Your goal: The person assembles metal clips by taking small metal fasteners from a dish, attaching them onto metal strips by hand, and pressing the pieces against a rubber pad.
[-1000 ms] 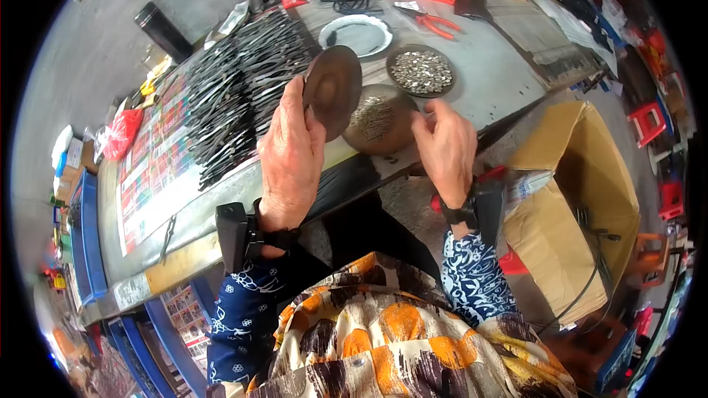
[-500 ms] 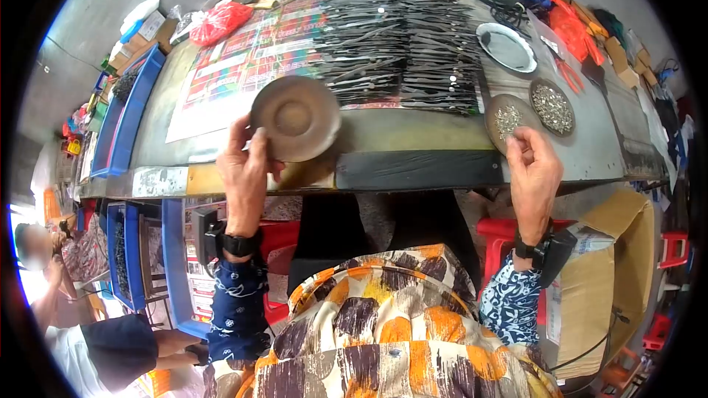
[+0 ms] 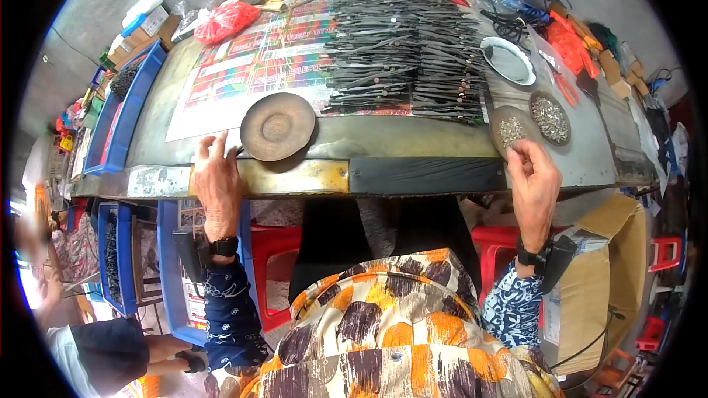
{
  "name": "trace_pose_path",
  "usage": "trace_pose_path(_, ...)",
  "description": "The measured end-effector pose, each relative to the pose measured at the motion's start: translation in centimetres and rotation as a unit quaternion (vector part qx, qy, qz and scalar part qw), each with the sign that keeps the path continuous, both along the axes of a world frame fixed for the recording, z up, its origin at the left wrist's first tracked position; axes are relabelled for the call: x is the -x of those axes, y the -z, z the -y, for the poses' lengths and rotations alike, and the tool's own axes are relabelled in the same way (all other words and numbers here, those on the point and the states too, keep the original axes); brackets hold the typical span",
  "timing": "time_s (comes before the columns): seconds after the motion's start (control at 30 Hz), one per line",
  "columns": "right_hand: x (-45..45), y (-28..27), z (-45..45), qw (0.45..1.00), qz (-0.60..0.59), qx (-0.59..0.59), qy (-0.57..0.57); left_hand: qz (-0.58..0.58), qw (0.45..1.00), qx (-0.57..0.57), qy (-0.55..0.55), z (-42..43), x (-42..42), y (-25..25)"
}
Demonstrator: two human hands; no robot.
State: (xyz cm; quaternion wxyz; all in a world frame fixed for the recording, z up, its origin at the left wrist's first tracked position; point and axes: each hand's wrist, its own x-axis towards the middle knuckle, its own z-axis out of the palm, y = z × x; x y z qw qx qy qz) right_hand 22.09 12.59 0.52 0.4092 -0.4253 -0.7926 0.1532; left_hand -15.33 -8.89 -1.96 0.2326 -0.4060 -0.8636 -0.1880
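A round brown shallow dish (image 3: 277, 127) rests near the table's front edge, left of centre. Just left of it is my left hand (image 3: 218, 186), its fingers stretched out and apart; a small dark bit shows between the fingertips and the dish rim. My right hand (image 3: 534, 177) is closed in a pinch at the near rim of a brown dish (image 3: 509, 130) of small shiny metal pieces. Whatever the pinch holds is too small to make out. A second dish of metal pieces (image 3: 549, 119) stands beside that one.
Many thin black strips (image 3: 372, 59) lie in two columns on printed sheets (image 3: 258, 55). A white-rimmed oval dish (image 3: 507, 61), red-handled pliers (image 3: 566, 88) and a blue tray (image 3: 122, 121) are on the table. A cardboard box (image 3: 597, 280) stands below right. Another person (image 3: 110, 354) is at left.
The brown dish, earlier held tilted by my left hand, now lies lower and further left, and that hand has let go of it. My right hand has barely moved.
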Motion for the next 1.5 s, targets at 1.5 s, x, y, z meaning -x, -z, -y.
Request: trace_pose_path(1.5, -3.3, 2.2, -1.1, 0.987, 0.089, -0.131, -0.033, 0.113, 0.942, -0.073, 0.309, -11.9, -10.6, -2.3)
